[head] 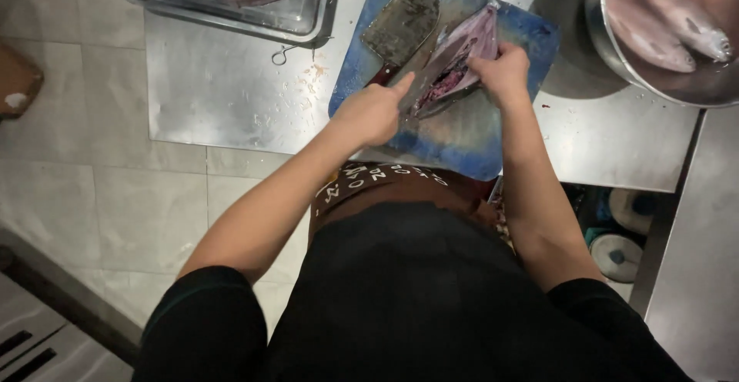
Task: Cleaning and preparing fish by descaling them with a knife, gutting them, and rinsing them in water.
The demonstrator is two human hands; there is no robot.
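A person in a black top leans over a steel surface [231,97], both hands on a split fish [459,58] lying open on a blue board [462,132] at the surface's near edge. The left hand [371,112] is mostly curled, index finger out, tip against the fish's dark red cavity; whether it grips anything, can't tell. The right hand [502,72] is closed over the fish's near side, pinning it to the board. A cleaver [402,24] rests flat on the board just left of the fish, w/ handle toward the left hand. At the surface's far left corner, a steel tray [300,20] holds more opened fish. At the far right, a steel bowl [616,58] holds whole fish. Pale tiled floor [92,189] shows at left.
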